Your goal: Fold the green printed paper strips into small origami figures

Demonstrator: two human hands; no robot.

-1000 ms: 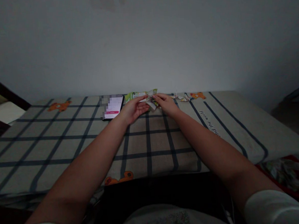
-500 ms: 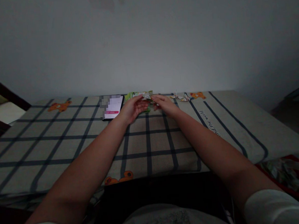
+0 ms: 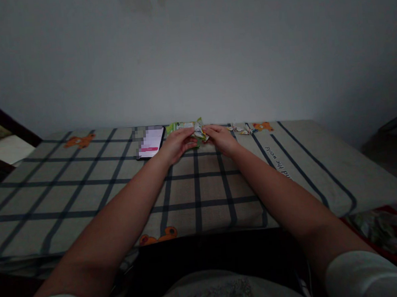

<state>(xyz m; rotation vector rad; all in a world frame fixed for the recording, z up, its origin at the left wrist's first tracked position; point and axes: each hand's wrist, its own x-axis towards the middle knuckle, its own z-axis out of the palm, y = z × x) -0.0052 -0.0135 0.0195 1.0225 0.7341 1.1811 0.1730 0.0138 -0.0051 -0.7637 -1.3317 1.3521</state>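
Note:
Near the far edge of the cloth-covered table, my left hand (image 3: 179,145) and my right hand (image 3: 221,138) face each other. Between their fingertips they pinch a small crinkled white and green wrapper (image 3: 200,129); what is inside it cannot be made out. A green packet (image 3: 176,127) lies just behind my left hand, partly covered by it. To the right of my right hand, small crumpled wrappers (image 3: 242,128) rest on the cloth.
A lit phone (image 3: 150,142) lies left of my left hand. The checked tablecloth (image 3: 86,186) reaches back to a grey wall (image 3: 192,54). At lower right stands a red container (image 3: 394,215) with crumpled wrappers inside. Dark wooden bars (image 3: 8,119) are at the left.
The wrapper between my fingertips has turned and shows more of itself. My left fingers have closed in on it, and my right fingers have drawn together at its other end.

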